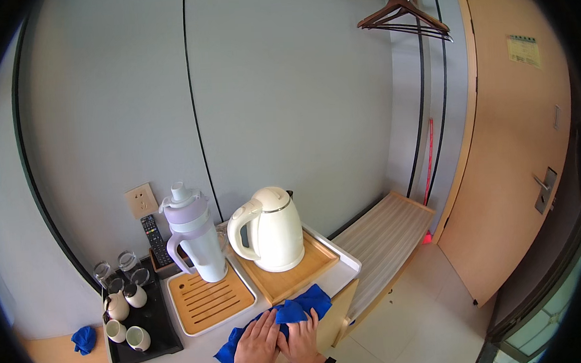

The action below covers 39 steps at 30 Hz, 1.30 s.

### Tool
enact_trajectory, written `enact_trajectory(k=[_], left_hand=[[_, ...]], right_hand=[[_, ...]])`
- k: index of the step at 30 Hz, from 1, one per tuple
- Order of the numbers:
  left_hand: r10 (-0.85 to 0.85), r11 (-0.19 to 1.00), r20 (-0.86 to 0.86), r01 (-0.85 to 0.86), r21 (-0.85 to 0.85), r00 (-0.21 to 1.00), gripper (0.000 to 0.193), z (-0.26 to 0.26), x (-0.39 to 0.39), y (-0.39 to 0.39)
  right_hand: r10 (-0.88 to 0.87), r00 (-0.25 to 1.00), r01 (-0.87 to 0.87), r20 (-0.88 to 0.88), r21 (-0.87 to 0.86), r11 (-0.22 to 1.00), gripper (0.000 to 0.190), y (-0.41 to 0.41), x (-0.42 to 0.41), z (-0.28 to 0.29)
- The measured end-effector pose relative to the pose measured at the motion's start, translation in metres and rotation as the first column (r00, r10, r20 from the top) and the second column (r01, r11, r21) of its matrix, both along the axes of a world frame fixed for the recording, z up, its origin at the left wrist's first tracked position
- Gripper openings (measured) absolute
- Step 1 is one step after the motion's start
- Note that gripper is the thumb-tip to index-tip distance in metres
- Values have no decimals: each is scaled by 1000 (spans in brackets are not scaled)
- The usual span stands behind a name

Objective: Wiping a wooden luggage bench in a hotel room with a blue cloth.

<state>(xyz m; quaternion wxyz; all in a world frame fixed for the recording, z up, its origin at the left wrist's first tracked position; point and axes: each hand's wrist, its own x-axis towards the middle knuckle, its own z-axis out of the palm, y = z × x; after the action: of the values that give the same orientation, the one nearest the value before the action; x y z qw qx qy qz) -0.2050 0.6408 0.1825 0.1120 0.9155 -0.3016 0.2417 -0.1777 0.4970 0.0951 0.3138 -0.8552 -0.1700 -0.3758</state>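
My left hand (257, 343) and my right hand (300, 339) lie side by side on a blue cloth (291, 312) at the front edge of a white countertop (201, 351). The cloth spreads to both sides of them, and its folds partly cover my right fingers. Just behind is a slatted bamboo tea tray (208, 306) with a white rim. A lilac and white insulated bottle (200, 240) with a handle stands at its back. To the right, a cream electric kettle (276, 231) stands upright on a wooden tray (319, 266).
On the left, a black tray (155, 331) holds glasses, a small teapot (116, 306) and cups. A remote control (155, 240) leans by the wall socket (141, 200). Another blue cloth (84, 339) lies far left. A low bench (382, 241) and a wooden door (520, 145) are rightward.
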Motion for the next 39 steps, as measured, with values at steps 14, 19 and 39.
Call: enact_trajectory(k=[14, 19, 39], left_hand=[[82, 991, -166, -98, -91, 983, 61, 11, -63, 75], [169, 980, -219, -188, -69, 961, 58, 17, -83, 100], [114, 993, -196, -118, -11, 974, 50, 14, -44, 78]], right_hand=[[186, 982, -186, 16, 7, 983, 54, 72, -48, -15], [295, 955, -295, 32, -22, 955, 55, 98, -58, -4], [232, 972, -235, -46, -80, 969, 37, 64, -39, 51]])
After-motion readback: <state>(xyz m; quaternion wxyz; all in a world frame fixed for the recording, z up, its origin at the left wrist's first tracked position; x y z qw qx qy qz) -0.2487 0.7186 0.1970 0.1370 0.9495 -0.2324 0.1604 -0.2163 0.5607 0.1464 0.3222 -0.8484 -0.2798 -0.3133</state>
